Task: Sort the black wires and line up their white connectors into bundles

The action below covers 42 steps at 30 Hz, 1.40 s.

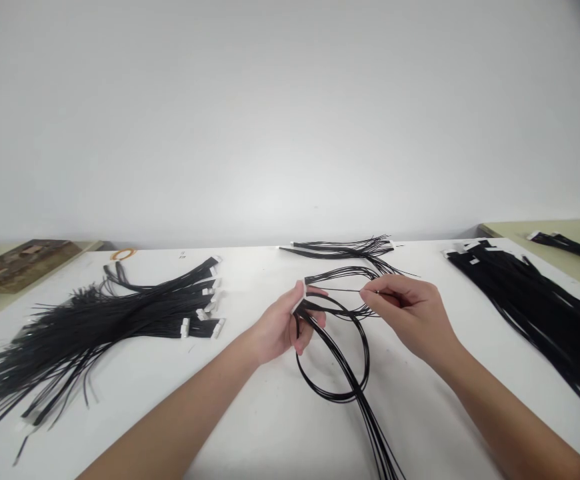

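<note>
My left hand (283, 323) grips a white connector (299, 300) between thumb and fingers. Several thin black wires (337, 353) run out of this connector; some loop round below the hand and others trail toward the front edge. To its right, my right hand (410, 310) is closed in a pinch on one thin black wire (340, 289), which stretches straight between the connector and my fingertips. Just behind both hands, a loose bunch of black wires (337, 249) with small white ends lies on the white table (250, 267).
A large pile of black wire harnesses (120, 313) with white connectors lies at left. Another thick bundle (535, 300) is at right. A brown block (23, 263) with recesses and an orange ring (123, 254) sit at the back left. A white wall (290, 120) rises behind.
</note>
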{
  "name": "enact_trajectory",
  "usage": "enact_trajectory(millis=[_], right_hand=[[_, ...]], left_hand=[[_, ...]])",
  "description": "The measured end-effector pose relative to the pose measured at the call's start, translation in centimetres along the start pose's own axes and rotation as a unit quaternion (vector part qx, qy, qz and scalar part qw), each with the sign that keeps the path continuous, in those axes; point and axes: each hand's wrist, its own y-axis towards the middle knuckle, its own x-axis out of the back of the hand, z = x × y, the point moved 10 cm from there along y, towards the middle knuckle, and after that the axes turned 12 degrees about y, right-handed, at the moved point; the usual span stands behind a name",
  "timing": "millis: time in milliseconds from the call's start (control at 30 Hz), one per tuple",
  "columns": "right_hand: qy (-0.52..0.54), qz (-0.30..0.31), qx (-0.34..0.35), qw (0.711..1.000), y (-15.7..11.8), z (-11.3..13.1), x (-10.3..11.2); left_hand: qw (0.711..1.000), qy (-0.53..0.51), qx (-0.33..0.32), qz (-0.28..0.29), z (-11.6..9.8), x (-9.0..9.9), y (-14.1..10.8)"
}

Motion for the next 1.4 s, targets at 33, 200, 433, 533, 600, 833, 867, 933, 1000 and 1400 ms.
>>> enact_trajectory(millis=[33, 200, 433, 533, 600, 833, 867, 933, 1000, 1400], right_hand=[[-0.005, 0.005, -0.005, 1.000, 0.0, -0.1, -0.1], [-0.038, -0.019, 0.029, 0.999, 0.1, 0.5, 0.5], [-0.195, 0.034, 0.250, 0.948, -1.1, 2.7, -1.4], [-0.269, 0.069, 0.283, 0.918, -1.9, 2.5, -2.9], [-0.301, 0.087, 0.295, 0.903, -2.3, 2.4, -3.8], [-0.303, 0.102, 0.319, 0.892, -2.9, 2.8, -4.9], [-0.301, 0.102, 0.320, 0.892, -2.9, 2.8, -4.8], [-0.298, 0.104, 0.327, 0.891, -3.0, 2.9, -4.8], [-0.294, 0.105, 0.333, 0.890, -3.1, 3.0, -4.9], [-0.246, 0.095, 0.358, 0.896, -3.4, 3.7, -4.6]], left_hand=[[1.000, 0.006, -0.003, 0.001, -0.1, -0.1, 0.0], [0.999, 0.035, -0.016, 0.009, -0.4, -0.5, -0.1], [0.998, 0.063, -0.015, 0.022, -0.3, -0.8, -0.2], [0.995, 0.089, -0.008, 0.046, -0.2, -1.3, -0.4], [0.993, 0.099, -0.003, 0.066, -0.1, -1.8, -0.5], [0.988, 0.125, 0.001, 0.090, -0.1, -2.4, -0.7], [0.988, 0.130, 0.003, 0.090, 0.0, -2.5, -0.7], [0.986, 0.138, 0.003, 0.089, -0.1, -2.5, -0.7], [0.985, 0.146, 0.001, 0.087, -0.1, -2.5, -0.7], [0.983, 0.163, 0.003, 0.085, 0.0, -2.5, -0.8]])
